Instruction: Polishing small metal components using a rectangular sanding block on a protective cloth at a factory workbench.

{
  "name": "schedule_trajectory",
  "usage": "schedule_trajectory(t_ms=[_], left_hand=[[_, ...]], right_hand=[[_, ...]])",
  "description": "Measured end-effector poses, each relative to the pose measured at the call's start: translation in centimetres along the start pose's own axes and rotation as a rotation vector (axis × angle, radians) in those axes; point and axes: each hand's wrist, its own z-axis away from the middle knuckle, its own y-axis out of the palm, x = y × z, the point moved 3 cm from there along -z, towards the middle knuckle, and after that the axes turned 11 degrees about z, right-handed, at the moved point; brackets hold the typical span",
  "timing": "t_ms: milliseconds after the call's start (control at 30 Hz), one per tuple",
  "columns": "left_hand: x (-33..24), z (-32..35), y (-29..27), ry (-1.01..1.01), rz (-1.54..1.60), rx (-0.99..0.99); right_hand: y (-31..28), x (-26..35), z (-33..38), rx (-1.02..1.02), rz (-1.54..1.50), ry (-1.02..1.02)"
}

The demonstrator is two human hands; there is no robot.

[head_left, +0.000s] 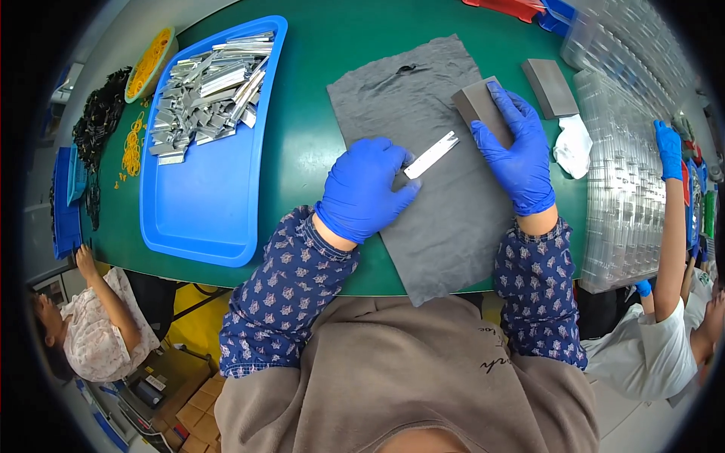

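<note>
The left hand [364, 189], in a blue glove, pinches one end of a thin metal strip [431, 155] lying on a grey cloth [445, 219] on the green table [302, 158]. The right hand [517, 155] is closed over a grey block [476, 104] just beyond the strip. The strip looks light, stiff and sharp-edged, best gripped by its flat end. A blue tray [204, 219] of similar strips sits to the left.

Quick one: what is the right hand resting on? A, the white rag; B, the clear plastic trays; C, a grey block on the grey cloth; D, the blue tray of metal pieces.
C: the right hand grips a grey block on the grey cloth.
</note>
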Motion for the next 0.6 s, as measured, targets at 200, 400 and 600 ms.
schedule_trajectory(t_ms=[200, 400, 600], left_hand=[[0.39, 0.00, 0.41, -0.020, 0.011, -0.002], [0.25, -0.12, 0.64, -0.044, 0.057, -0.040], [0.11, 0.04, 0.43, -0.008, 0.030, -0.028]], right_hand=[[-0.07, 0.41, 0.18, 0.009, -0.035, -0.023], [0.02, 0.70, 0.21, 0.014, -0.050, -0.046], [-0.04, 0.50, 0.14, 0.003, -0.035, -0.053]])
